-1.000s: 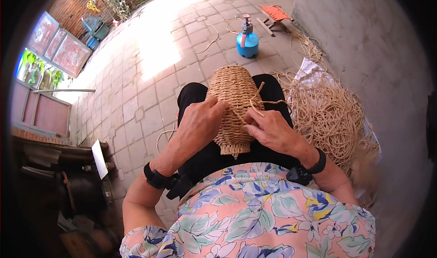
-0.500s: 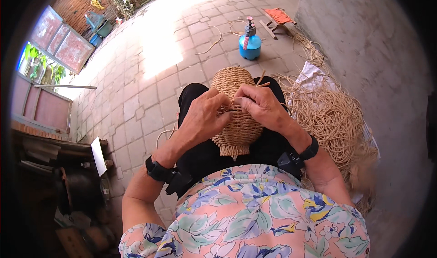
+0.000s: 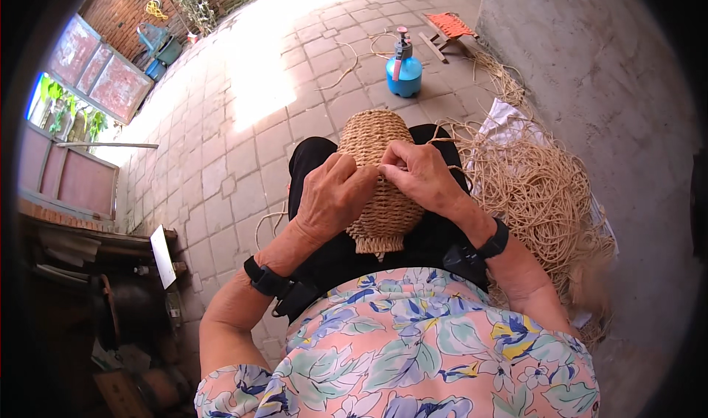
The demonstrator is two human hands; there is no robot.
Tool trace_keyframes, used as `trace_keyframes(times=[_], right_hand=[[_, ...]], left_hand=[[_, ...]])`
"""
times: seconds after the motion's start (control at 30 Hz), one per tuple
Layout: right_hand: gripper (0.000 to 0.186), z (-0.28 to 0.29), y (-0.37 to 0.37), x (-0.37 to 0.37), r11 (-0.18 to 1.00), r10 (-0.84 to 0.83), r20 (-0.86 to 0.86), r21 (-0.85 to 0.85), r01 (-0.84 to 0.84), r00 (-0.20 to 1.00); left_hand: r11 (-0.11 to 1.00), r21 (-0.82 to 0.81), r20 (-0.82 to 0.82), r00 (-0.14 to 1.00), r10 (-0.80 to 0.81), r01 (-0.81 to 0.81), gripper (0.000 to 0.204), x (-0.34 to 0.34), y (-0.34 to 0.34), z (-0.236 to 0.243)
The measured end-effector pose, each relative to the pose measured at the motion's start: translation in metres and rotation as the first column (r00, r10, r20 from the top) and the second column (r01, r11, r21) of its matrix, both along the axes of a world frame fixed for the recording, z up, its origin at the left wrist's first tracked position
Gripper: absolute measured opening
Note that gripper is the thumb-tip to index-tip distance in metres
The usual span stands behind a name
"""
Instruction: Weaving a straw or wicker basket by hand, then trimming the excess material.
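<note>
A tan woven cord basket (image 3: 372,127) lies across my lap on black trousers (image 3: 310,160), its narrow rim toward me. Both hands meet on its upper middle. My left hand (image 3: 335,193) has curled fingers pressed against the weave, closed on something hidden beneath them. My right hand (image 3: 420,178), just beside it, pinches at the weave with thumb and forefinger; what is between them is too small to make out. Loose cord ends (image 3: 435,141) stick out at the basket's right side.
A big heap of cord (image 3: 538,204) on white sacking (image 3: 503,117) lies right, along a grey wall (image 3: 590,64). Ahead on the paving stand a blue pump sprayer (image 3: 403,79) and a low stool (image 3: 451,25) with an orange seat. Dark clutter (image 3: 125,307) fills the lower left.
My hands have come closer together on the basket. The right one has moved up and left from the basket's side, where a strand showed in its fingers; that strand is now mostly hidden.
</note>
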State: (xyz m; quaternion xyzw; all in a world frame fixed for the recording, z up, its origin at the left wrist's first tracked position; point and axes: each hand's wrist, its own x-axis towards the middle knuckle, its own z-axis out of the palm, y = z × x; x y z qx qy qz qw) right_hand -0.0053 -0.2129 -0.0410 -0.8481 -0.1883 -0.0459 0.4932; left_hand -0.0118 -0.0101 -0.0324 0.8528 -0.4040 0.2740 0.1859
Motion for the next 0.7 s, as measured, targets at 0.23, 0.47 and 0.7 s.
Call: trace_keyframes(times=[0.23, 0.47, 0.7], right_hand=[[0.013, -0.001, -0.004, -0.003, 1.0, 0.009, 0.014, 0.018, -0.009, 1.0], [0.011, 0.007, -0.007, -0.009, 0.989, 0.148, 0.135, 0.004, -0.15, 0.98], [0.012, 0.007, -0.004, -0.004, 0.98, 0.198, 0.022, -0.022, -0.197, 0.98]], left_hand=[[0.998, -0.053, -0.06, 0.998, 0.031, -0.034, 0.018, 0.0, -0.003, 0.004], [0.99, -0.121, -0.313, 0.949, 0.029, -0.071, 0.018, -0.001, 0.001, 0.007], [0.995, -0.096, -0.36, 0.933, 0.001, -0.038, 0.018, 0.003, 0.002, 0.013]])
